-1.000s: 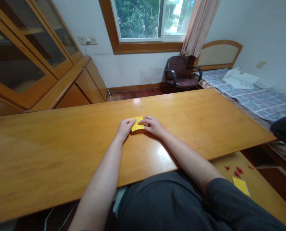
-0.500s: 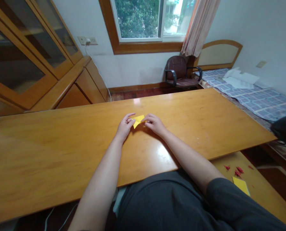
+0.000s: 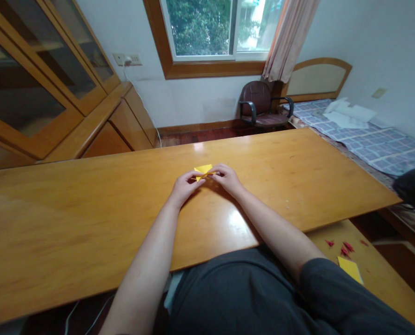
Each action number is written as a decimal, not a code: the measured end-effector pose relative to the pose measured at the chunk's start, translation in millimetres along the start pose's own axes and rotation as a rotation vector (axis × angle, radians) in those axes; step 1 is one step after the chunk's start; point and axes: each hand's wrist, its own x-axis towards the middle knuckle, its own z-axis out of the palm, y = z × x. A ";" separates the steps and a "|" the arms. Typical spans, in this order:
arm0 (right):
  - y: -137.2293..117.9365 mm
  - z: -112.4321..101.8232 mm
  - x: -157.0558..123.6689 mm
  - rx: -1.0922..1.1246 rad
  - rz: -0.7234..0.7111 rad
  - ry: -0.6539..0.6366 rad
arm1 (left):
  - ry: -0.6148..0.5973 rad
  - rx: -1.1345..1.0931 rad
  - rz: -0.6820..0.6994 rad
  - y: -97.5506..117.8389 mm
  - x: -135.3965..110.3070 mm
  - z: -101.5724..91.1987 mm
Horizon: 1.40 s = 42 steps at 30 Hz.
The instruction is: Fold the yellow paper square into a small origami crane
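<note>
Between my hands is a small folded sheet of yellow paper (image 3: 203, 169), just above the far middle of the wooden table (image 3: 89, 218). My left hand (image 3: 186, 186) pinches its near left part between thumb and fingers. On the other side, my right hand (image 3: 226, 177) has its fingertips closed on the right end of the paper. One flap stands up toward the far side, and a creased edge runs between the two sets of fingertips. The fingers hide parts of the folds.
A lower surface (image 3: 378, 274) at the right holds several small red folded pieces (image 3: 346, 249) and a yellow paper stack (image 3: 350, 269). Beyond the table stand a brown armchair (image 3: 259, 102) and a bed (image 3: 368, 135). A glass-door cabinet (image 3: 50, 93) lines the left.
My left hand has shifted right and closer to my right hand, with its thumb now on the paper's near edge. The paper has turned and its near edge is raised.
</note>
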 end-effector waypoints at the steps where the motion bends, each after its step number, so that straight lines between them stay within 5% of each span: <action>1: -0.5 0.0 0.0 0.010 0.007 -0.009 | 0.008 -0.003 0.003 0.7 0.0 0.0; 25: -0.7 3.0 -1.3 0.020 -0.025 -0.080 | 0.097 0.129 0.094 11.7 -2.7 0.8; 42: 3.3 4.6 -2.1 0.186 0.132 -0.067 | 0.106 0.049 0.018 -3.2 1.9 0.9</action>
